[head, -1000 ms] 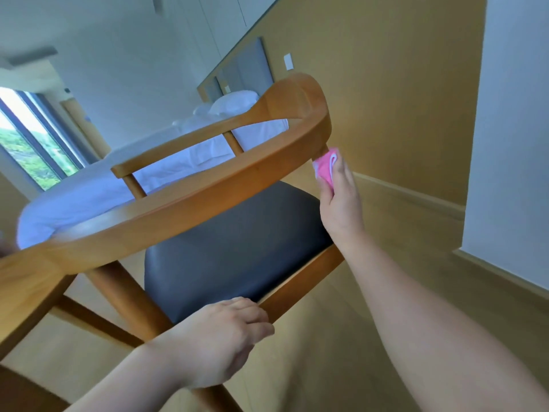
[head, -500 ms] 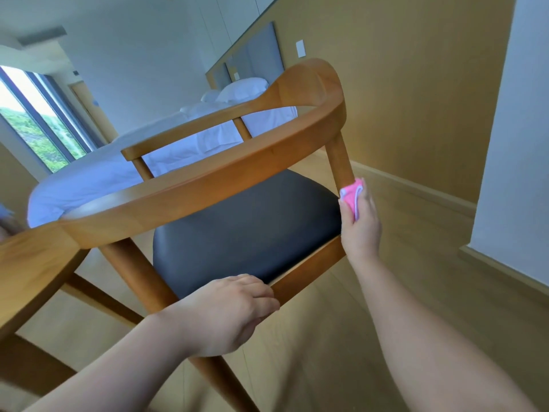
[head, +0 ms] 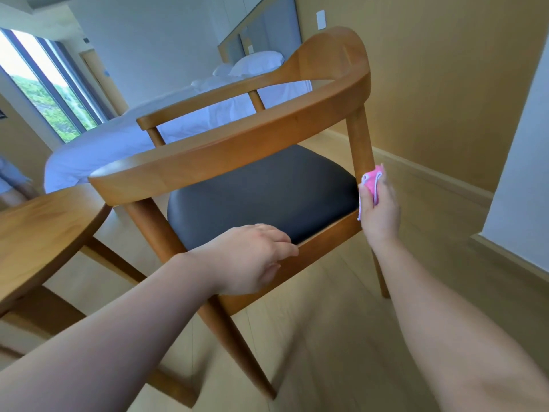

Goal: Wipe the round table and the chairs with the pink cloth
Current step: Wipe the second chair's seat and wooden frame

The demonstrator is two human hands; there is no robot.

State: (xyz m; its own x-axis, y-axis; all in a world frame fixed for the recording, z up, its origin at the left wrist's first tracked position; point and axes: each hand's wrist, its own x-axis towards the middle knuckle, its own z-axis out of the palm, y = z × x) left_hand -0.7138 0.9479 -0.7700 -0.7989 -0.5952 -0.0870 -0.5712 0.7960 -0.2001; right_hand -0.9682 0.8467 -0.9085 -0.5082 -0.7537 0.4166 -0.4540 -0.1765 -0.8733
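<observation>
At the far left the table [head: 38,233] shows only a curved slice of its wooden top, and from that slice I cannot tell whether it has been wiped or not; nothing lies on the part in view. Just beside it stands the chair [head: 237,150], tilted in this view, with its dark seat [head: 261,197] and curved armrest rail. The left hand [head: 246,260] rests on the front edge of the seat frame, fingers loosely curled over the wood and holding nothing else, seemingly steadying the chair. Moving right, the post [head: 361,141] that carries the back rail runs down to the seat's right corner, and there the right hand [head: 380,209] grips the cloth [head: 371,185], bunched between thumb and fingers and pressed against the lower part of the post, just above where it meets the seat frame. I would judge the work to be in the middle of the chair stage: the post is under the cloth now, while the legs below the seat, the far armrest and the seat itself show no sign either way. Any other chairs are out of sight, so they may well be left to do. Behind the chair lies a bed [head: 118,144] with white linen.
</observation>
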